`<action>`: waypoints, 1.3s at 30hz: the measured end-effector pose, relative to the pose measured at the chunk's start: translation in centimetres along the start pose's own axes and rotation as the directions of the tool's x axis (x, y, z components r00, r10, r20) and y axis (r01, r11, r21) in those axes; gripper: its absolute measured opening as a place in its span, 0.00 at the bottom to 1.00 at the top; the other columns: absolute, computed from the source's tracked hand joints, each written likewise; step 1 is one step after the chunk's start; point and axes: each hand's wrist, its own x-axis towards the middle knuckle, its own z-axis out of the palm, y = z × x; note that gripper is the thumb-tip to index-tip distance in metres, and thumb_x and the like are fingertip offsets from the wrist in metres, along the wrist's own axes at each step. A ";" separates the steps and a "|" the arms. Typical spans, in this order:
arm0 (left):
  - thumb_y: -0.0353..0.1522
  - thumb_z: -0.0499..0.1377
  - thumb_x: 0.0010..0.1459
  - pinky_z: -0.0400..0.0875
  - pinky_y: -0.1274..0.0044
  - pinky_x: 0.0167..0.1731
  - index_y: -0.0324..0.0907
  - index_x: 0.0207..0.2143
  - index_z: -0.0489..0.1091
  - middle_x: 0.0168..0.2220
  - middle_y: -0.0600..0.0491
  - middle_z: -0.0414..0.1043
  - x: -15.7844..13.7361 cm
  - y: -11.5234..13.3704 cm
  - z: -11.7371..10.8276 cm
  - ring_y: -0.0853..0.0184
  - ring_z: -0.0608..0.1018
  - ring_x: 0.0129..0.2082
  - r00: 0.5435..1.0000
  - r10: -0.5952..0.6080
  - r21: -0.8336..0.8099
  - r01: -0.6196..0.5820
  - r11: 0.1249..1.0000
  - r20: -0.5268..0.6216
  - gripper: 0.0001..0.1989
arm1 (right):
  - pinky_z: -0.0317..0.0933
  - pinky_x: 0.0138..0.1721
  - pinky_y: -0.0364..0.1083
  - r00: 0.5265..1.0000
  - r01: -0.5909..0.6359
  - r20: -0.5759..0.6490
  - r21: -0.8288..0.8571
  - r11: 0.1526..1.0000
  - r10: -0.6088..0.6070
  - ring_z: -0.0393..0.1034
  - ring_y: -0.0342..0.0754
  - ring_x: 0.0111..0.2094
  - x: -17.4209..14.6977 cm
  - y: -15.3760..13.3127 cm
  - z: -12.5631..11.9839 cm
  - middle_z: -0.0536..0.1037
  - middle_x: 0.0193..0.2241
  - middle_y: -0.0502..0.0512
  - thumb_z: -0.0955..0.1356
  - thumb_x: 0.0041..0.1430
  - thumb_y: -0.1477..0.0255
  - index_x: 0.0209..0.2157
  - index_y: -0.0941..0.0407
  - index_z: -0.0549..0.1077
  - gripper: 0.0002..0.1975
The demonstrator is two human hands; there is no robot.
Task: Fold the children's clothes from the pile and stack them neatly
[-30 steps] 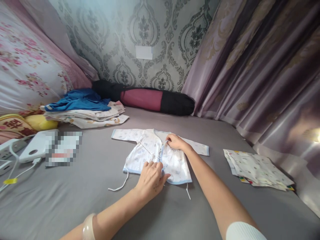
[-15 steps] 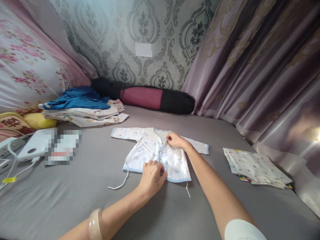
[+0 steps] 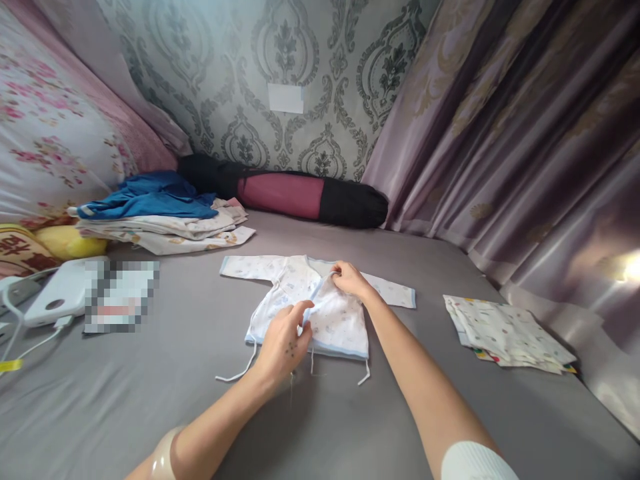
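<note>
A small white baby shirt (image 3: pixel 335 327) with pale blue trim and faint prints lies spread on the grey sheet, sleeves out to both sides. My right hand (image 3: pixel 351 280) pinches the blue-trimmed edge of its front panel near the neckline. Lower on that same edge, my left hand (image 3: pixel 286 340) has its thumb and forefinger closed around the trim; its other fingertips are hidden. The panel is drawn across the shirt's front. White tie strings hang from the hem, one trailing to the left and others below.
Folded patterned cloth (image 3: pixel 507 333) lies at the right. On the left are stacked clothes (image 3: pixel 165 227) with a blue garment on top, a white power bank (image 3: pixel 65 293) with cables, and a blurred-out packet (image 3: pixel 123 297). A black and maroon long bag (image 3: pixel 285 193) rests along the wall.
The front panel has been pulled leftward over the shirt, covering the ties at the middle. My left hand has moved slightly left and up along the edge; the right hand stays near the neckline.
</note>
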 end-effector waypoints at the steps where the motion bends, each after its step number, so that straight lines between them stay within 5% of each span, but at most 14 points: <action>1: 0.28 0.49 0.56 0.64 0.75 0.34 0.45 0.49 0.66 0.31 0.54 0.66 0.0 -0.1 -0.1 0.67 0.70 0.29 1.000 -0.001 0.024 0.001 1.000 0.018 0.19 | 0.59 0.37 0.42 0.999 -0.017 -0.028 -0.016 1.000 0.016 0.69 0.47 0.37 -0.1 -0.3 0.4 0.76 0.34 0.53 0.62 0.53 0.77 0.36 0.56 0.71 0.09; 7: 0.25 0.50 0.56 0.65 0.75 0.35 0.42 0.45 0.72 0.31 0.50 0.68 -0.2 -0.4 0.1 0.63 0.72 0.33 0.982 -0.044 0.186 0.010 0.983 0.181 0.17 | 0.60 0.45 0.45 0.968 -0.069 -0.250 -0.155 0.985 0.029 0.67 0.50 0.46 -1.3 -1.9 3.1 0.73 0.43 0.58 0.59 0.58 0.78 0.41 0.55 0.70 0.13; 12: 0.28 0.50 0.59 0.67 0.72 0.35 0.40 0.39 0.73 0.32 0.47 0.70 -0.2 -0.9 0.5 0.61 0.73 0.34 0.987 -0.017 0.281 -0.029 0.959 0.160 0.12 | 0.60 0.51 0.49 0.961 0.036 -0.259 -0.237 0.971 -0.099 0.63 0.53 0.52 -3.3 -2.9 4.5 0.65 0.55 0.64 0.58 0.59 0.78 0.54 0.58 0.64 0.21; 16: 0.34 0.48 0.62 0.66 0.64 0.45 0.38 0.44 0.71 0.47 0.40 0.69 -0.3 -1.7 0.8 0.54 0.71 0.48 0.979 0.190 0.350 -0.202 0.915 0.068 0.15 | 0.56 0.56 0.53 0.968 0.149 -0.161 -0.253 0.956 -0.194 0.57 0.55 0.59 -6.4 -3.2 5.1 0.55 0.62 0.67 0.57 0.61 0.78 0.60 0.60 0.57 0.25; 20: 0.31 0.45 0.64 0.58 0.59 0.56 0.40 0.55 0.64 0.58 0.43 0.63 -0.1 -2.9 0.7 0.54 0.62 0.60 0.907 0.379 0.345 -0.422 0.839 0.185 0.19 | 0.44 0.63 0.59 0.974 0.134 -0.137 -0.295 0.946 -0.180 0.41 0.59 0.66 -10.5 -2.7 5.1 0.50 0.65 0.70 0.56 0.66 0.68 0.63 0.64 0.54 0.27; 25: 0.33 0.48 0.63 0.55 0.57 0.55 0.44 0.48 0.68 0.51 0.47 0.71 0.9 -2.5 -0.3 0.54 0.68 0.53 0.900 0.319 0.384 -0.419 0.822 0.298 0.14 | 0.46 0.63 0.56 0.968 0.242 -0.011 -0.221 0.945 -0.250 0.44 0.54 0.66 -14.0 -0.8 2.4 0.52 0.65 0.64 0.56 0.67 0.64 0.63 0.60 0.55 0.27; 31: 0.32 0.46 0.64 0.59 0.61 0.48 0.41 0.31 0.70 0.35 0.46 0.72 3.0 1.4 0.9 0.57 0.71 0.41 0.887 0.333 0.363 -0.439 0.822 0.320 0.14 | 0.57 0.53 0.49 0.955 0.104 -0.240 -0.273 0.957 -0.172 0.64 0.50 0.51 -12.4 3.4 -1.9 0.74 0.47 0.58 0.60 0.61 0.78 0.48 0.55 0.72 0.16; 35: 0.31 0.47 0.64 0.64 0.68 0.46 0.41 0.39 0.70 0.41 0.47 0.72 4.0 3.1 4.1 0.60 0.72 0.45 0.798 0.463 0.165 -0.553 0.817 0.386 0.12 | 0.56 0.48 0.48 0.960 0.185 -0.106 -0.458 0.870 -0.260 0.64 0.50 0.45 -10.8 4.8 -2.7 0.74 0.41 0.57 0.60 0.60 0.81 0.42 0.55 0.73 0.14; 39: 0.34 0.51 0.63 0.59 0.67 0.56 0.37 0.53 0.64 0.55 0.43 0.66 4.0 2.7 6.6 0.58 0.65 0.58 0.769 0.517 0.134 -0.597 0.791 0.375 0.17 | 0.54 0.46 0.47 0.947 0.252 -0.023 -0.563 0.787 -0.319 0.63 0.50 0.43 -10.0 5.1 -3.0 0.73 0.39 0.56 0.60 0.62 0.80 0.41 0.55 0.72 0.13</action>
